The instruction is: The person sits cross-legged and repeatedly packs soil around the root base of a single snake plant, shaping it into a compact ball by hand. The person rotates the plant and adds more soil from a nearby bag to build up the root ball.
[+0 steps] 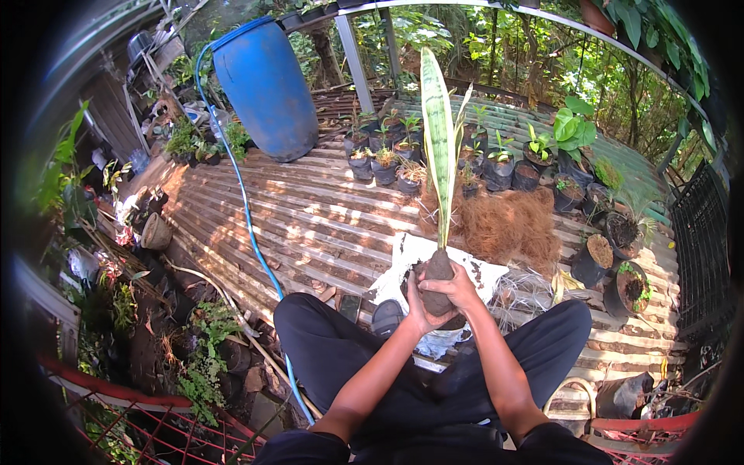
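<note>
A snake plant (439, 147) with a tall, yellow-edged leaf stands upright in front of me, its base packed in a dark, damp soil ball (439, 266). My left hand (421, 308) cups this ball from the left and below, fingers closed around it. From the right, my right hand (459, 290) presses on it, thumb across the front. Beneath both hands, between my crossed legs, lies a white sack (409, 249) with dark soil on it. Brown coconut fibre (510, 231) is heaped just beyond the sack. White plastic strings (528, 294) lie to its right.
Potted plants in black bags (499, 172) line the far side and curve down the right. A blue barrel (267, 93) stands at the back left; a blue hose (249, 221) runs from it toward me. Corrugated sheeting (325, 209) covers the ground. Greenery (205, 349) grows at the left.
</note>
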Action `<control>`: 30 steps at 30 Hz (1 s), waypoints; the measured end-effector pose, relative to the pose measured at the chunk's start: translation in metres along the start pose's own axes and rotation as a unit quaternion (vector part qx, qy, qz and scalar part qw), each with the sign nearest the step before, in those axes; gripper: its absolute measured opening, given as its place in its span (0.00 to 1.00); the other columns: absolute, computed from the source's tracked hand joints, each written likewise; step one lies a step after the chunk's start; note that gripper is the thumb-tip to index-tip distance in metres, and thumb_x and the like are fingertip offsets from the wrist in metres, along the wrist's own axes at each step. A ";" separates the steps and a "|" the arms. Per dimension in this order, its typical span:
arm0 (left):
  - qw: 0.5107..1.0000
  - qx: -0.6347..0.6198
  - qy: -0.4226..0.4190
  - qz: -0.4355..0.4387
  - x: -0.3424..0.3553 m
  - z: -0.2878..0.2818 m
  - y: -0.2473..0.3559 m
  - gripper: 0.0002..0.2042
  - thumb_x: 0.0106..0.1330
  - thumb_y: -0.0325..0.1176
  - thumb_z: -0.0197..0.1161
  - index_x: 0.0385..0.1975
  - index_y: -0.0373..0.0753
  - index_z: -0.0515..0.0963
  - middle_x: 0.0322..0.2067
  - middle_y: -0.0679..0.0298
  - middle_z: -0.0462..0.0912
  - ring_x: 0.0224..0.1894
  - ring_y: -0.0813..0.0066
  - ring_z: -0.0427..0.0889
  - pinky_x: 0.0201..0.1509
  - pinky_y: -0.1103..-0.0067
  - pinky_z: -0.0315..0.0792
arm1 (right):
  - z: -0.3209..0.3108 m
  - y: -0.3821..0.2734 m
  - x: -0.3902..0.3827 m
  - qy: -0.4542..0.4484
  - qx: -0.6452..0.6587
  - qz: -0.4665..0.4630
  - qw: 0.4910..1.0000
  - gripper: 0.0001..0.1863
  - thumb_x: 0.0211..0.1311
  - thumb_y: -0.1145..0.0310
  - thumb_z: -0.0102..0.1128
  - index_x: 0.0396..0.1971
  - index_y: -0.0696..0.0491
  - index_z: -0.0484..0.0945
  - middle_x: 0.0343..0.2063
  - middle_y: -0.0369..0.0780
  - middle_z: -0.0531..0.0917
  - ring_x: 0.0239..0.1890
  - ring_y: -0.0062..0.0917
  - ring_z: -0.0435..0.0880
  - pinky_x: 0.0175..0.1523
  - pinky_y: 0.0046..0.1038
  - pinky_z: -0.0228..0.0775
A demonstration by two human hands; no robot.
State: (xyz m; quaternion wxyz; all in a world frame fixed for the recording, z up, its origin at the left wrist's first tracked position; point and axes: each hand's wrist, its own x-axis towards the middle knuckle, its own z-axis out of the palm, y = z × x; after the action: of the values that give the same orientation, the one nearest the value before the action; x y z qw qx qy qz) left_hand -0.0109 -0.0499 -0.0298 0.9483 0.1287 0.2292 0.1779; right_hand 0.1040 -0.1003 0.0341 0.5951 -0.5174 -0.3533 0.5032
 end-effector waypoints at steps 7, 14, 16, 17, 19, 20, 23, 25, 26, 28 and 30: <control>0.992 -0.073 0.071 0.072 0.001 -0.003 -0.007 0.53 0.53 0.83 0.39 0.70 0.45 0.64 0.67 0.58 0.68 0.67 0.56 0.69 0.70 0.57 0.62 | 0.004 0.024 0.012 0.132 -0.017 -0.003 0.991 0.30 0.50 0.68 0.78 0.53 0.60 0.76 0.44 0.39 0.85 0.47 0.24 0.83 0.59 0.31 0.71; 0.995 -0.087 0.029 0.051 -0.005 0.001 0.008 0.52 0.53 0.81 0.42 0.69 0.43 0.65 0.66 0.58 0.68 0.67 0.56 0.69 0.70 0.57 0.63 | -0.006 0.034 0.010 -0.007 0.100 -0.135 0.986 0.32 0.48 0.65 0.79 0.51 0.59 0.74 0.46 0.46 0.85 0.50 0.28 0.84 0.61 0.34 0.73; 0.992 -0.094 0.045 0.066 -0.006 0.004 0.009 0.52 0.54 0.81 0.41 0.69 0.43 0.65 0.66 0.58 0.69 0.67 0.56 0.69 0.70 0.56 0.63 | -0.004 0.037 0.011 -0.068 0.159 -0.131 0.976 0.32 0.48 0.65 0.79 0.52 0.59 0.74 0.43 0.45 0.85 0.48 0.28 0.84 0.60 0.34 0.74; 0.994 -0.078 0.045 0.069 -0.008 0.005 0.009 0.52 0.54 0.81 0.40 0.68 0.43 0.66 0.66 0.58 0.69 0.67 0.56 0.69 0.70 0.56 0.63 | -0.003 0.039 0.011 -0.037 0.124 -0.096 0.987 0.32 0.47 0.65 0.79 0.51 0.59 0.74 0.42 0.44 0.85 0.47 0.28 0.85 0.58 0.34 0.75; 0.995 -0.063 0.052 0.065 -0.011 0.006 0.007 0.52 0.54 0.82 0.40 0.68 0.43 0.67 0.66 0.59 0.70 0.67 0.57 0.70 0.70 0.56 0.62 | -0.002 0.041 0.011 -0.007 0.073 -0.035 0.997 0.31 0.46 0.65 0.80 0.50 0.59 0.74 0.39 0.43 0.84 0.44 0.28 0.85 0.56 0.34 0.77; 0.994 -0.068 0.062 0.060 -0.012 0.006 0.006 0.52 0.54 0.82 0.39 0.68 0.43 0.67 0.66 0.58 0.70 0.66 0.57 0.70 0.70 0.56 0.62 | -0.001 0.041 0.011 0.007 0.060 -0.033 0.998 0.31 0.46 0.66 0.79 0.50 0.59 0.74 0.38 0.42 0.84 0.43 0.27 0.85 0.55 0.35 0.77; 0.988 -0.113 0.086 0.064 -0.011 0.005 0.002 0.51 0.55 0.82 0.38 0.67 0.44 0.67 0.65 0.58 0.71 0.66 0.57 0.71 0.71 0.57 0.61 | 0.001 0.039 0.011 0.066 0.049 -0.039 0.996 0.30 0.48 0.68 0.79 0.50 0.59 0.75 0.37 0.40 0.84 0.41 0.26 0.85 0.53 0.33 0.77; 0.979 -0.156 0.099 0.089 -0.008 0.004 0.001 0.50 0.55 0.81 0.39 0.66 0.44 0.68 0.64 0.58 0.71 0.65 0.58 0.71 0.71 0.58 0.62 | 0.002 0.035 0.011 0.092 0.035 -0.039 0.994 0.30 0.49 0.69 0.79 0.52 0.59 0.75 0.40 0.40 0.85 0.43 0.25 0.84 0.52 0.29 0.75; 0.980 -0.156 0.070 0.105 -0.006 0.003 0.003 0.50 0.56 0.81 0.40 0.66 0.44 0.68 0.64 0.58 0.72 0.65 0.58 0.72 0.70 0.59 0.62 | 0.002 0.033 0.012 0.078 0.035 -0.061 0.994 0.30 0.49 0.69 0.78 0.52 0.59 0.75 0.42 0.41 0.85 0.44 0.25 0.84 0.53 0.29 0.76; 0.981 -0.155 0.041 0.113 -0.003 0.001 0.006 0.49 0.56 0.80 0.42 0.65 0.43 0.69 0.62 0.58 0.73 0.64 0.59 0.73 0.69 0.61 0.64 | 0.002 0.032 0.012 0.027 0.051 -0.138 0.989 0.31 0.50 0.69 0.78 0.54 0.59 0.73 0.44 0.41 0.85 0.46 0.25 0.84 0.55 0.30 0.76; 0.984 -0.140 0.039 0.106 -0.002 -0.002 0.007 0.48 0.56 0.80 0.43 0.64 0.43 0.70 0.61 0.58 0.74 0.62 0.59 0.74 0.68 0.61 0.66 | 0.003 0.035 0.012 0.013 0.014 -0.161 0.987 0.34 0.50 0.69 0.79 0.56 0.58 0.72 0.46 0.42 0.85 0.48 0.26 0.84 0.57 0.31 0.76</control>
State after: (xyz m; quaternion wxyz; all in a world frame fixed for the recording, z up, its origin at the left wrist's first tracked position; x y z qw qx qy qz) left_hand -0.0153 -0.0440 -0.0284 0.9229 0.0113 0.2242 0.3130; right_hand 0.0959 -0.0889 -0.0004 0.6801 -0.4517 -0.4177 0.3987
